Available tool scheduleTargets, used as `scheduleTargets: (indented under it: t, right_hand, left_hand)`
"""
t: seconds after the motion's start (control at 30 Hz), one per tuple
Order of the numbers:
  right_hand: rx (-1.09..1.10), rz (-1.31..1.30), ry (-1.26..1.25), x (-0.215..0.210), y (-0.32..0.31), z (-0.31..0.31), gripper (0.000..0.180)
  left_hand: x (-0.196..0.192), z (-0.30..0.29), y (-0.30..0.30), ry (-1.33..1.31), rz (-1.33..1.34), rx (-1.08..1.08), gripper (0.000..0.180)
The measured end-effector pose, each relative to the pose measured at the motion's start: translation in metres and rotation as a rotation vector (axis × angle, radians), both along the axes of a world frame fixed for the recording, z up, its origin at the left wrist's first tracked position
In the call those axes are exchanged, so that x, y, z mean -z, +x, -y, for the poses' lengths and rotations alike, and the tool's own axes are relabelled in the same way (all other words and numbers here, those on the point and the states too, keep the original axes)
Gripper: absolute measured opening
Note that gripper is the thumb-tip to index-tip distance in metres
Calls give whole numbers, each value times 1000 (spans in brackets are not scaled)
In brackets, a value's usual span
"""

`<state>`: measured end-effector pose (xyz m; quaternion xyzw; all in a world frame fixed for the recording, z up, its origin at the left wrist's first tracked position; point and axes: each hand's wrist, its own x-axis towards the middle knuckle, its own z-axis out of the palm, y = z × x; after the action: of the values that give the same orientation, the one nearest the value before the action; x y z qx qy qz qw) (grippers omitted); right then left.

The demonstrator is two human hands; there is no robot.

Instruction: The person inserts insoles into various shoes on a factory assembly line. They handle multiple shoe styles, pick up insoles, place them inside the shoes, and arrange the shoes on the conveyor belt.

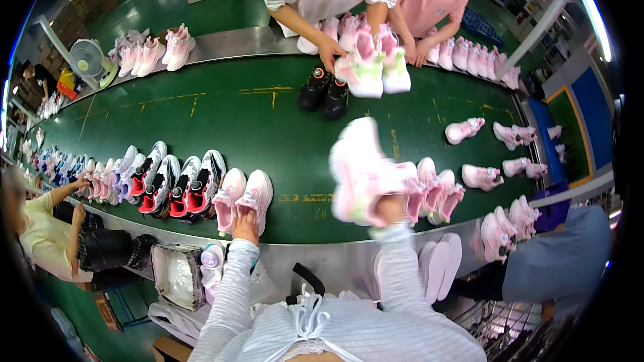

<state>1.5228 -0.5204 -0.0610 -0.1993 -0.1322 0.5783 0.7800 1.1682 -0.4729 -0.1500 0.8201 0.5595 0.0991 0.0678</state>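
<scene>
My left hand (245, 226) is closed at the opening of a white and pink sneaker (258, 191), its fingers partly hidden at the tongue. Close against that shoe on the left stands a matching sneaker (230, 191). My right hand (390, 210) grips white and pink sneakers (359, 174), held up over the green belt and smeared by motion; how many it holds I cannot tell. Just right of them, more pink sneakers (448, 198) stand on the belt near its front edge.
The green conveyor belt (228, 100) runs across, with black and red sneakers (184, 184) in a row at left. Opposite, a person's hand (330, 50) is at pink sneakers beside black shoes (325, 94). White insoles (439, 265) and a lined tray (177, 275) lie along the near metal edge.
</scene>
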Motion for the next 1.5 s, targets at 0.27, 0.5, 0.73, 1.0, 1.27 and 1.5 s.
scheduleTargets:
  t: [0.27,0.5,0.73,1.0,1.27,1.5]
  right_hand:
    - [11,1572,-583,56,-146,-2,55]
    - [301,1855,-1253,40,-34,189,66]
    - [-476,2007,-1516,26,-22,248,87]
    - [-376,2010,-1402,53,-30,263,81]
    - [97,1988,-781,8,-83,200,24]
    - [-180,2636,-477,-3,-162,38,12]
  left_hand:
    - [12,46,62,-242,522,188,56]
    - [25,29,69,-338,352,148,32]
    - [27,41,72,-520,642,-36,39]
    - [32,-10,90,-94,835,88,36]
    - [8,-37,90,-360,333,-6,57]
    - [-5,-53,86,-492,233,26,59]
